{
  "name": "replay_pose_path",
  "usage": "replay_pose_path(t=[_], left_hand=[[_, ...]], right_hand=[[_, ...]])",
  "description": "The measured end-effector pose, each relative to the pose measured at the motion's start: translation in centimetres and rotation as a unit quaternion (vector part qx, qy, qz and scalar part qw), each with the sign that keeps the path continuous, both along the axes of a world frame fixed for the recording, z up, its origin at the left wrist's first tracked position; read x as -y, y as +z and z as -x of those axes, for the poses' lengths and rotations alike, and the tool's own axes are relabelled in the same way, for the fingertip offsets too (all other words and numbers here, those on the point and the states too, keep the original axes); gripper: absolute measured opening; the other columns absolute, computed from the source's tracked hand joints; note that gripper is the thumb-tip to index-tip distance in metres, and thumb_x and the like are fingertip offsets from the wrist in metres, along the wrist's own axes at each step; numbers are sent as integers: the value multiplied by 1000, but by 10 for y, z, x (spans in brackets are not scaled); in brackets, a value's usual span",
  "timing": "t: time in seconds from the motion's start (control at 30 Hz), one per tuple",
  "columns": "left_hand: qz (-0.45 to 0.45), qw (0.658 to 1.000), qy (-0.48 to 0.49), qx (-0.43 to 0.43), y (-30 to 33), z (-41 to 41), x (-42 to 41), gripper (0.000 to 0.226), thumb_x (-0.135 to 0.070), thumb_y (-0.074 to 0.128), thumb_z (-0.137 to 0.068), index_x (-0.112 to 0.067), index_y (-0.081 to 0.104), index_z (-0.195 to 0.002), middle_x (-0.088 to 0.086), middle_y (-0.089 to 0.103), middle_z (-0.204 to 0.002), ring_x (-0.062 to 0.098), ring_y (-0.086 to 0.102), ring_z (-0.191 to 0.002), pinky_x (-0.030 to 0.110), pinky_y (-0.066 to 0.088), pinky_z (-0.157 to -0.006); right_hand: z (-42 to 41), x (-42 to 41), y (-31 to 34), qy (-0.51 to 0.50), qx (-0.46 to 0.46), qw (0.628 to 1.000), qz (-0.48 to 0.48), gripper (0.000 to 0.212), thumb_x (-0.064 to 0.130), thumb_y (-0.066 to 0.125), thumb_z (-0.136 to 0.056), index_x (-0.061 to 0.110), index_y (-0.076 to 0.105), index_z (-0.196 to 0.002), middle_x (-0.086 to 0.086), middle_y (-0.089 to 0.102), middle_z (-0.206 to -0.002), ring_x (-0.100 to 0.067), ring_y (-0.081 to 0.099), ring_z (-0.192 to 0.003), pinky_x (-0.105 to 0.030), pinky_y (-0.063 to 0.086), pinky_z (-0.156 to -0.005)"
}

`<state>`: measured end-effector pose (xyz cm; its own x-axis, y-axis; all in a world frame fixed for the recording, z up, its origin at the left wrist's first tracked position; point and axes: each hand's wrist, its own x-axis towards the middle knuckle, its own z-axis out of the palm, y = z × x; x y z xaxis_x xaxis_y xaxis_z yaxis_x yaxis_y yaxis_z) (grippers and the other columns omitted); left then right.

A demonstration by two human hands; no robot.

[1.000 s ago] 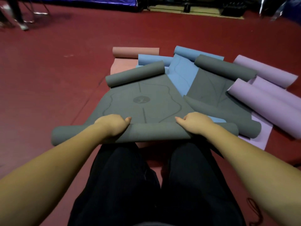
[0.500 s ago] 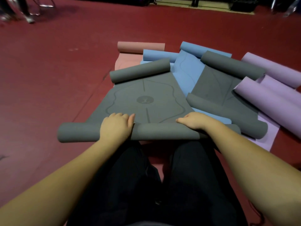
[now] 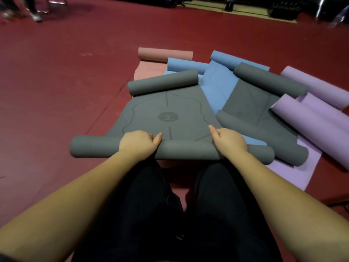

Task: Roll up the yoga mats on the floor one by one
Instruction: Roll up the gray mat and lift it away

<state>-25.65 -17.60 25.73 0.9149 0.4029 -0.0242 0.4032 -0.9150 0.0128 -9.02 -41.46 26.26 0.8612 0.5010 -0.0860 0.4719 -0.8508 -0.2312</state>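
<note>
A grey yoga mat (image 3: 166, 114) with a round logo lies flat in front of me on the red floor. Its near end is rolled into a tube (image 3: 94, 147) across my knees, and its far end curls into a second roll (image 3: 162, 82). My left hand (image 3: 138, 143) grips the near tube left of centre, fingers curled over it and thumb forward. On the right part of the same tube my right hand (image 3: 229, 141) grips it the same way, thumb pointing ahead.
Other mats overlap beyond and to the right: a pink one (image 3: 164, 53), two blue ones (image 3: 217, 86), another grey one (image 3: 264, 103) and purple ones (image 3: 311, 118). Bare red floor (image 3: 56, 82) spreads left. A person's feet (image 3: 35, 17) show at the far left.
My left hand has lifted and re-gripped the tube, fingers now curled over its far side. The near roll has crept forward towards the logo. My right hand has shifted its thumb forward.
</note>
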Motion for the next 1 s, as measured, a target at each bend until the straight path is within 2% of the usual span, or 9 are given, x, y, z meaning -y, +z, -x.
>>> replay_pose_path(t=[0.1,0.23,0.37,0.43,0.57,0.63,0.73,0.87,1.0], left_hand=[[46,996,26,-68,1,-14,-7,68,-63,20,-98,-16,69,-89,12,69,-107,33,63,-103,37,43,-79],[96,986,34,-135,6,-25,-17,68,-61,21,-98,-15,69,-110,14,64,-125,33,59,-114,39,44,-92],[96,985,26,-144,5,-25,-17,67,-60,17,-100,-18,67,-117,13,62,-127,33,55,-118,41,43,-93],[38,994,-12,-100,-2,-17,-15,64,-58,15,-99,-23,63,-122,11,60,-121,31,50,-120,43,43,-89],[-24,1000,-14,8,-15,9,-4,66,-65,18,-92,-16,63,-86,8,60,-91,33,59,-94,42,44,-75],[-22,1000,-6,13,-18,14,-1,67,-65,19,-92,-15,64,-83,8,60,-86,34,60,-89,42,45,-72],[-13,1000,-4,-10,-5,4,-2,77,-67,8,-89,-15,65,-87,8,64,-93,32,60,-97,42,45,-77],[-15,999,-27,8,11,-3,-5,68,-63,20,-98,-16,68,-89,9,68,-101,31,61,-102,40,46,-78],[32,998,-28,-39,29,-1,-6,67,-65,16,-98,-19,64,-88,11,68,-107,33,62,-103,38,41,-75]], right_hand=[[11,13,-15,48,85,995,-6,58,56,27,-100,12,62,-83,-10,64,-90,-33,58,-92,-38,39,-72],[23,18,-27,92,135,986,23,69,65,17,-88,13,62,-80,-10,66,-82,-33,61,-85,-39,41,-72],[15,12,-27,85,136,987,30,66,65,21,-90,13,59,-77,-10,66,-83,-33,61,-85,-37,36,-68],[9,8,-28,87,123,988,33,55,60,32,-96,15,56,-76,-10,66,-88,-33,60,-90,-37,34,-69],[4,2,-27,76,99,992,38,53,60,32,-97,17,48,-71,-6,61,-83,-31,60,-90,-35,32,-64],[2,-2,-23,69,69,994,42,57,61,31,-97,16,47,-66,-1,53,-72,-30,59,-86,-35,31,-61],[-2,-3,-12,58,26,996,63,61,63,28,-96,16,55,-69,0,51,-69,-30,60,-86,-34,36,-62],[-8,-2,7,66,3,993,103,71,68,22,-94,18,72,-93,-8,66,-94,-31,62,-99,-33,43,-71],[-10,-1,28,84,-74,984,138,74,65,23,-97,9,68,-117,-16,61,-129,-32,56,-117,-37,43,-91]])
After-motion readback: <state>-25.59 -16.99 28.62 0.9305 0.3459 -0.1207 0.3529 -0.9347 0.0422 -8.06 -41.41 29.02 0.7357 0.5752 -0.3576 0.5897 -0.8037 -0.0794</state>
